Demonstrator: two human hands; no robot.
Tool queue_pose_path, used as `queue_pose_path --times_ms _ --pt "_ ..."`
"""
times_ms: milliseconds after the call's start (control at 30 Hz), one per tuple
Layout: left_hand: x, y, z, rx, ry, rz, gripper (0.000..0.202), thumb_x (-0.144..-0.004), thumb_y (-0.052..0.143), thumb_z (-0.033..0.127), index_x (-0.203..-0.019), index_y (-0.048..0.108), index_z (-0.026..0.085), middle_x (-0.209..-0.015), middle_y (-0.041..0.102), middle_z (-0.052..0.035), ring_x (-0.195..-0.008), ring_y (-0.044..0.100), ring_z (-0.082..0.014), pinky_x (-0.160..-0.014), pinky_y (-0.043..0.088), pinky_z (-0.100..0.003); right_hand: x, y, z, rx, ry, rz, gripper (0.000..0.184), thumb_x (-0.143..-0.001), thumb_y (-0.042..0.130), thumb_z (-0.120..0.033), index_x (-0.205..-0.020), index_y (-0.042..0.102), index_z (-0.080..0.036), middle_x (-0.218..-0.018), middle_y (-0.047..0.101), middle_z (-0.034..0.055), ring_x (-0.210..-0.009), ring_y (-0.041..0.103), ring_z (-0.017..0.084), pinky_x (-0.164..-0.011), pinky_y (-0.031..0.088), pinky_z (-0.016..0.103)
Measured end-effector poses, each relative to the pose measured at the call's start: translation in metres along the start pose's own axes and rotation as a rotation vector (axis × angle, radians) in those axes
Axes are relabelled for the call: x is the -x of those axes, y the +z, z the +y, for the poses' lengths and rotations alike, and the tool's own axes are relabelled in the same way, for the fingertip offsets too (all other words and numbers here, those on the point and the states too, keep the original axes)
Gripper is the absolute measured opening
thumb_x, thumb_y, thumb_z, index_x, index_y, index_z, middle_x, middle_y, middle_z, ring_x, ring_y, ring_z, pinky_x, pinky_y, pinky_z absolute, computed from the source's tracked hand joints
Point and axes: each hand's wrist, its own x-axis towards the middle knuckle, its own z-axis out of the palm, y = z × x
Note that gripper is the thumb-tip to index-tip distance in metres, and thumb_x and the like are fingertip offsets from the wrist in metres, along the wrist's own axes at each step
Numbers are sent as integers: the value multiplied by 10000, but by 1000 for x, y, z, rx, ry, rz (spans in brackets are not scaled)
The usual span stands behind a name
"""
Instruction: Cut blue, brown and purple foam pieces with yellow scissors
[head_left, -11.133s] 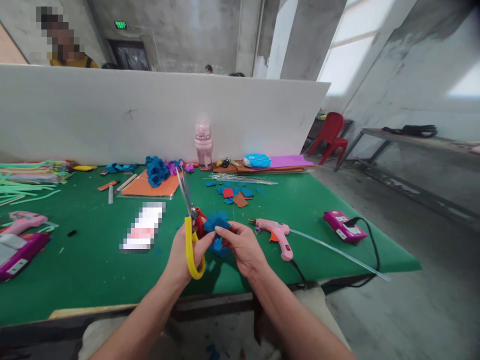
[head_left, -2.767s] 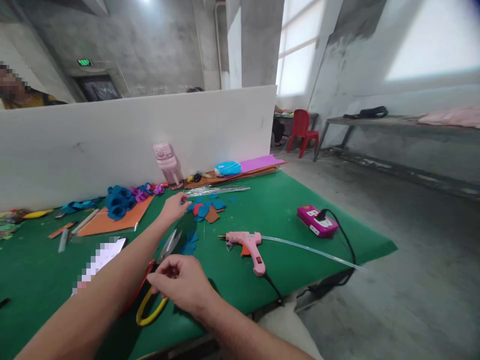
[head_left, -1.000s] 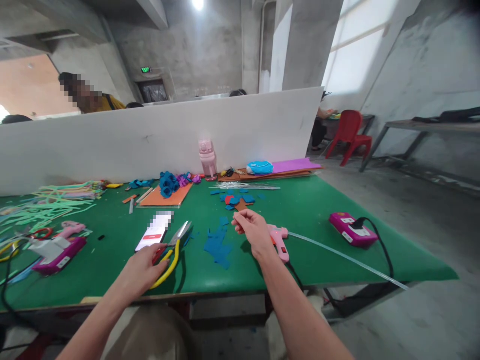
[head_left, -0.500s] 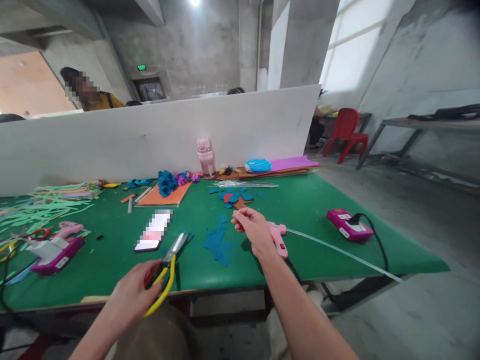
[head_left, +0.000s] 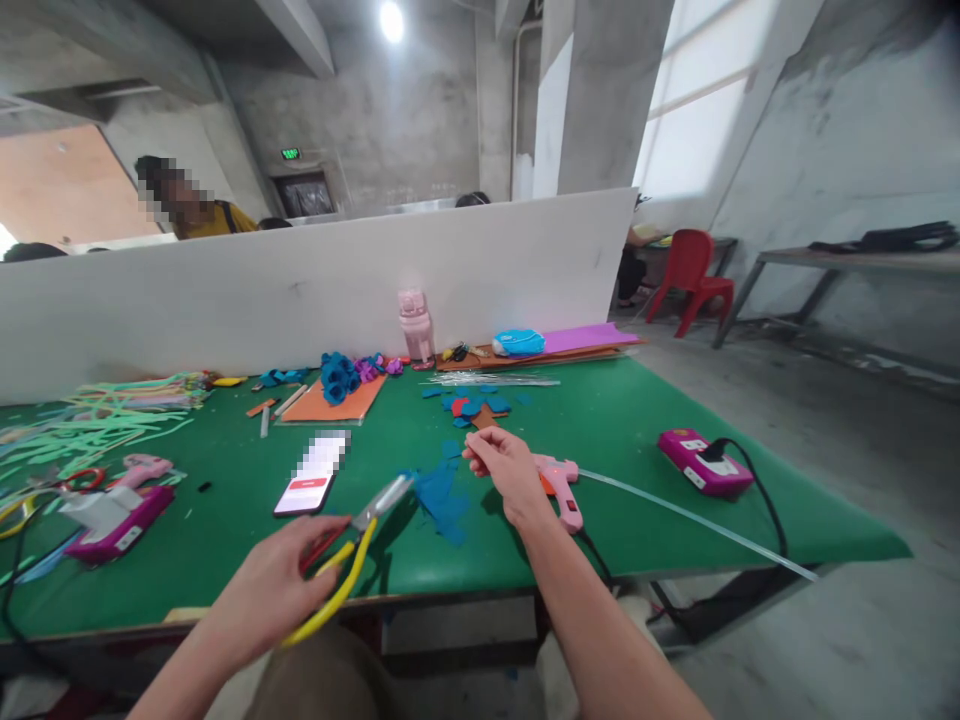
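Note:
My left hand grips a pair of scissors with one yellow and one red handle, held above the near edge of the green table, blades pointing up and right. My right hand hovers over the table in a pinch; what its fingertips hold is too thin to name. Blue felt scraps lie between the two hands. A pink glue gun lies just right of my right hand, with a clear glue stick trailing to the right.
A phone lies left of the scraps. A pink power strip with black cable sits at right, another strip and glue gun at left. Felt pieces, blue flowers, a pink bottle and a white divider stand behind. A person sits beyond it.
My left hand picked the scissors up off the table and drew them toward the near edge. My right hand stayed in its pinch above the blue scraps.

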Motion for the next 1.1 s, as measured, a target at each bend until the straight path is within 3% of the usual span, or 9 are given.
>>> queue_pose_path --times_ms 167,333,400,500,633,733,867,1000,1100 --pt "-51 8 30 -123 25 -41 453 -720 495 280 -1151 590 177 -1155 641 -96 -1045 586 -242 -889 438 -319 -3 7 5 -11 -11 -15 244 -615 683 -391 -611 583 -168 -544 617 -9 -447 488 76 -453 369 207" --pt "-52 12 35 -121 56 -94 379 -706 520 252 -1067 626 207 -1000 691 -61 -884 632 -213 -755 460 -270 -4 7 4 -33 -17 -7 270 -598 695 -416 -600 581 -172 -538 618 -5 -439 487 80 -442 365 209" --pt "-55 9 34 -128 48 -45 384 -725 504 267 -1089 612 207 -1015 685 -55 -897 627 -211 -756 455 -267 -4 6 3 -38 -14 -3 264 -595 699 -408 -604 587 -170 -539 619 -4 -440 488 79 -443 365 207" --pt "-79 13 40 -167 35 61 409 -746 483 263 -1130 582 166 -1055 652 -103 -966 597 -240 -813 431 -298 -5 7 5 -45 -6 8 258 -589 704 -401 -600 590 -169 -537 618 -4 -439 487 77 -444 364 205" --pt "-126 38 50 -207 28 159 419 -764 481 231 -1166 548 137 -1040 615 -146 -1014 558 -265 -854 405 -332 -7 10 8 -49 9 13 259 -585 706 -396 -598 587 -167 -532 617 -5 -438 487 78 -442 363 205" --pt "-145 52 49 -196 69 184 375 -777 488 218 -1134 566 132 -1025 607 -149 -1048 527 -270 -899 385 -356 -7 5 6 -54 5 31 253 -592 703 -388 -606 586 -165 -538 617 -5 -441 485 76 -447 367 207" --pt "-142 55 45 -109 164 175 282 -828 440 233 -1019 619 128 -1030 609 -150 -1054 524 -265 -938 380 -383 -5 -5 -1 -64 -40 33 235 -616 694 -376 -612 587 -167 -547 607 -13 -455 484 73 -462 376 207" --pt "-121 57 52 35 311 205 423 -933 182 246 -1189 510 167 -1269 525 -88 -1210 442 -160 -1039 325 -309 -3 -14 -8 -62 -72 50 216 -642 685 -367 -634 596 -171 -574 612 -13 -476 492 72 -473 383 202" --pt "-110 71 60 94 420 151 457 -947 171 320 -1298 417 158 -1380 453 -69 -1288 376 -129 -1080 293 -288 -2 -17 -11 -73 -79 78 225 -646 685 -370 -634 591 -167 -575 606 -13 -473 486 67 -463 379 194"
